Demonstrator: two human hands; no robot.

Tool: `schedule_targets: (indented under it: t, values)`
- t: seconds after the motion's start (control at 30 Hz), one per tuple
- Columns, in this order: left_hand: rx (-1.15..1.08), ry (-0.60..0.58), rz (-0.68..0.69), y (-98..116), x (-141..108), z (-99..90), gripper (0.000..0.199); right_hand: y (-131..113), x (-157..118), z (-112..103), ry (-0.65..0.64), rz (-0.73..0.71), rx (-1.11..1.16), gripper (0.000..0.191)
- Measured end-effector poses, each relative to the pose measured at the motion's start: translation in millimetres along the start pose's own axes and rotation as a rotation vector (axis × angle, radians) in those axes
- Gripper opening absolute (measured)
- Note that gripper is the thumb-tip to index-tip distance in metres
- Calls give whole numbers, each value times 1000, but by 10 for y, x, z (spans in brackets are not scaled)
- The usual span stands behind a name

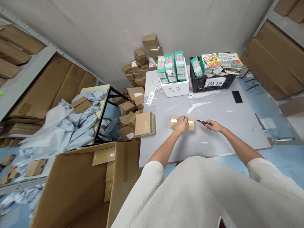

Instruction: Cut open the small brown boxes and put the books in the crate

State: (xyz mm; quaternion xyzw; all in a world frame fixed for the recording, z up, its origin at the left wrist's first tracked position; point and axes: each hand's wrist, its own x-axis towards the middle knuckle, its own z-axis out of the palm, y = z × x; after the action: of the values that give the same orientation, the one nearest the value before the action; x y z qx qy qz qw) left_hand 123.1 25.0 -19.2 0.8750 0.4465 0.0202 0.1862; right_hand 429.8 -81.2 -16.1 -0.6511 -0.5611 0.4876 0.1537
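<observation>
A small cardboard box [191, 124], wrapped in shiny clear tape, lies flat on the grey table [166, 147] in front of me. My left hand [181, 124] grips it from above near its middle, with the fingers curled over the taped top. Just to the right of the box, my right hand [214, 126] is closed around a black and red utility knife [203, 122]. The knife points left toward the box's right end, with a small gap between them. The palm hides part of its handle.
Another cardboard box [143, 124] sits at the table's left edge. Behind are a power strip [150, 98], a white bin [177, 89] of green-and-pink boxes and a black crate [211, 84] of books. A phone [237, 97] lies right. A large open carton [78, 186] stands lower left.
</observation>
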Motion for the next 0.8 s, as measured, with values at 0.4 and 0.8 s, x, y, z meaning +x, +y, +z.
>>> schedule_targets:
  t: [0.4,0.8]
  values:
    - [91,-133,57,85,242,4,43,-301,-122,293,112,-169,-556,47]
    - [198,-116,156,107,334,123,56,-334,-87,404,159,-96,-548,46]
